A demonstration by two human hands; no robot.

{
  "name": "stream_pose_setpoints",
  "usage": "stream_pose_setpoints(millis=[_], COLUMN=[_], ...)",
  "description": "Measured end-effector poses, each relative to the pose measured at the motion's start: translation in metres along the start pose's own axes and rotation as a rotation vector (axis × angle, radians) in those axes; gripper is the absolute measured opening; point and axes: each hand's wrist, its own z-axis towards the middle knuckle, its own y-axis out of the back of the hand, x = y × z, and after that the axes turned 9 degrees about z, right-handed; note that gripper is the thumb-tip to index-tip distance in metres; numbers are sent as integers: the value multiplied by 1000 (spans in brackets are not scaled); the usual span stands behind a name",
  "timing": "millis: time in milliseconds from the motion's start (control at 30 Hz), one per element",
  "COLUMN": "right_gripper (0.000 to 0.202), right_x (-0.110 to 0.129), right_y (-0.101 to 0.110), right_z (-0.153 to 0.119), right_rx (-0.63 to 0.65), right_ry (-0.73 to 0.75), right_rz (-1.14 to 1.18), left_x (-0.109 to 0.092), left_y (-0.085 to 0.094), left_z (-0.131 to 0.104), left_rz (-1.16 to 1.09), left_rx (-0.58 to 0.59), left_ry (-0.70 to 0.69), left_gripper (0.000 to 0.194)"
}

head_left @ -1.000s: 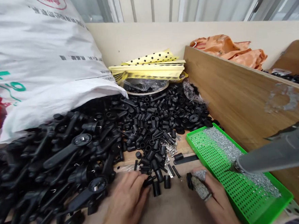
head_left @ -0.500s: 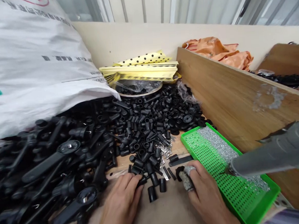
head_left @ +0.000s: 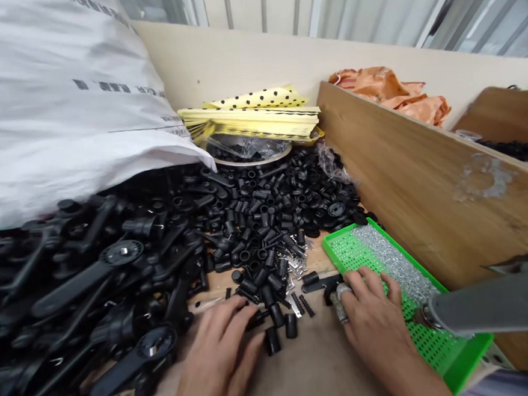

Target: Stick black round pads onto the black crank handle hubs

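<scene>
My left hand point(head_left: 220, 352) is at the front edge of the pile of black plastic parts point(head_left: 248, 223), its fingers bent over small dark pieces; what it grips, if anything, is hidden. Just right of it stand short black tubes point(head_left: 272, 340). My right hand point(head_left: 374, 317) has its fingers over the left edge of the green perforated tray point(head_left: 456, 359), which holds small silver parts point(head_left: 385, 253). Grey wrapping covers a finger of this hand, and a black piece lies beside it. Small springs and metal pins point(head_left: 297, 304) lie between the hands.
Black handle-like parts point(head_left: 88, 276) heap up at the left under a white sack point(head_left: 68, 115). Behind are a metal bowl point(head_left: 252, 162) and yellow dotted sheets point(head_left: 259, 123). A wooden divider point(head_left: 407, 170) runs along the right, and a grey metal arm point(head_left: 492, 299) reaches over the tray.
My right hand has moved up and right onto the tray's edge, its fingers more spread. The fingers of my left hand have spread a little. The view has shifted slightly.
</scene>
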Motion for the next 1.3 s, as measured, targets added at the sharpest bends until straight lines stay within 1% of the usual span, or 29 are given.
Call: stream_pose_setpoints(millis=[67,133,200,267,400,467,600,667,733,833,933,1033,1133,1300], right_gripper=[19,20,21,20,21,20,16,16,18,21,20,18,16,20], right_x=[-1,-1,-1,-2,-4,-2,4,6,6,6,7,7,5,0], right_y=[0,0,-1,-1,0,0,-4,-6,-7,-8,-10,-11,-9,-1], right_z=[2,2,-1,-4,-7,-4,4,7,8,10,14,16,13,3], right_rx=[16,25,30,33,54,57,23,17,17,7,13,24,1,-14], right_ry=[-14,-26,-33,-46,-78,-92,-174,-191,-175,-145,-138,-145,-133,-113], right_rz=[-11,-22,-30,-40,-47,-37,-25,-25,-24,-27,-33,-10,44,156], left_x=[-9,-19,-26,-30,-29,-26,-22,-22,-24,-32,-43,-51,-54,-56], left_y=[-5,-11,-17,-21,-27,-30,-33,-32,-31,-30,-31,-33,-35,-41], left_z=[2,5,8,11,13,14,18,20,22,27,39,56,72,90], left_rz=[34,95,151,166,152,156,158,165,165,110,66,78,92,124], left_rx=[6,-1,9,24,-8,-19,-25,-25,-25,-25,-23,13,94,183], left_ry=[-125,-248,-316,-341,-333,-305,-246,-271,-277,-238,-212,-200,-203,-247], left_gripper=[34,35,34,33,36,37,40,38,33,26,24,22,21,30])
